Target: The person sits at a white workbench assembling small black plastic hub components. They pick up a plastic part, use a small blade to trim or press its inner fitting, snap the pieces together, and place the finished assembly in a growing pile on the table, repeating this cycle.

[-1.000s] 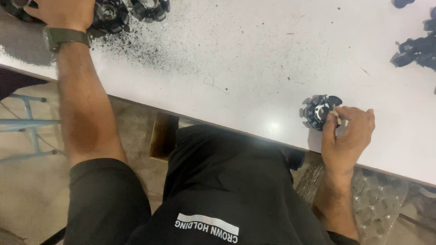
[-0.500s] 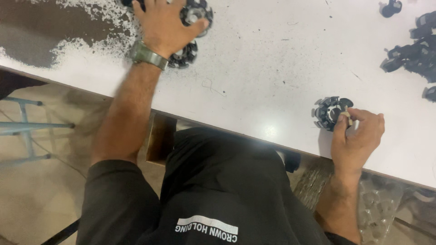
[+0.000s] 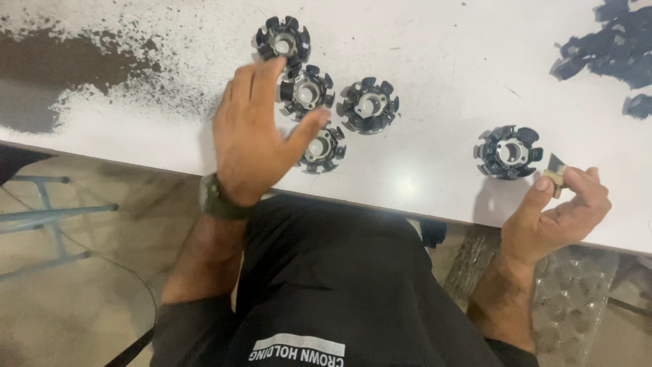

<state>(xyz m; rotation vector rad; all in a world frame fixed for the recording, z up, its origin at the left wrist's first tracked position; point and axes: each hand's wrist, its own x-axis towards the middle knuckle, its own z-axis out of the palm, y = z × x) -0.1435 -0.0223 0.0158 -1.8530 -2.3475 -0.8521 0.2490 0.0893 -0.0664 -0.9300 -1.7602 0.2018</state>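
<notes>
My left hand [image 3: 255, 132] hovers flat with fingers spread over a cluster of black, round toothed parts with metal centres. One of them [image 3: 282, 42] lies farthest back, a second [image 3: 308, 90] sits by my fingertips, a third [image 3: 369, 104] lies to its right, and another [image 3: 324, 147] is partly under my thumb. My right hand [image 3: 560, 207] rests at the table's near edge, pinching a small pale wedge-shaped piece [image 3: 555, 168] between thumb and fingers. A separate toothed part [image 3: 509, 151] lies just left of that hand.
The white table [image 3: 435, 75] carries a dark powder smear [image 3: 75, 75] at the back left and a heap of small black pieces [image 3: 614, 47] at the back right. A clear bag of parts [image 3: 574, 306] hangs below the table edge by my right knee.
My left hand has drawn back toward me and lifted off the toothed parts, which now lie spread on the table. My right hand has moved slightly off the lone part, still pinching the small piece.
</notes>
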